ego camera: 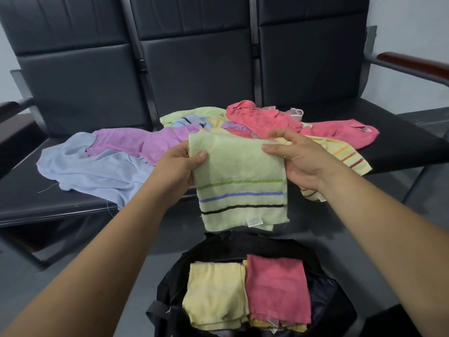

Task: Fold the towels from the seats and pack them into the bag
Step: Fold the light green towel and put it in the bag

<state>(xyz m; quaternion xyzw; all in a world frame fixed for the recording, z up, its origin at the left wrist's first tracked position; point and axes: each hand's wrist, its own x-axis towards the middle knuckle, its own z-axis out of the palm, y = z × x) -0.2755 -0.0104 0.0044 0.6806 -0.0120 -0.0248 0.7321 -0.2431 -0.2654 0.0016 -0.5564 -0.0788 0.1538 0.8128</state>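
While the folded green striped towel (239, 176) hangs between both hands above the open black bag (323, 302), the left hand (181, 167) pinches its left edge, and the right hand (295, 155) grips its upper right corner, fingers curled.

The seats (73, 188) and their backrests are black leather-like upholstery, smooth with a dull sheen, on dark matt metal frames, and the armrest (413, 63) at the far right edge is glossy reddish-brown wood. The green towel (238, 171) is soft, napped terry cloth with corded stripes, while the blue towel (97, 171) at the left looks thinner, creased and frayed. The bag (218, 249) is matt black fabric.
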